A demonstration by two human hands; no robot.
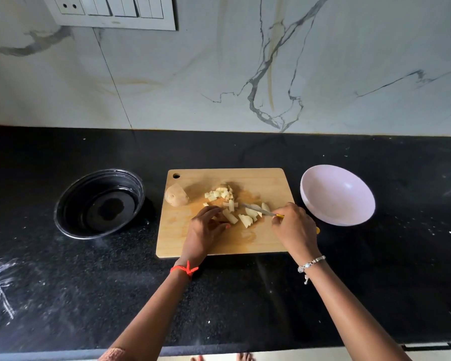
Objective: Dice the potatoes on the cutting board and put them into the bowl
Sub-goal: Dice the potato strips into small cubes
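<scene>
The black bowl (73, 195) at the left shows a glossy dark bottom. On the cutting board (182, 243) a whole potato (176, 195) lies near a heap of dice (220, 192). The left hand (206, 227) curls its fingers over potato strips (231, 217). The right hand (293, 225) clamps the knife (257, 209). The pink bowl (339, 196), just right of the board, shows a bare inside.
</scene>
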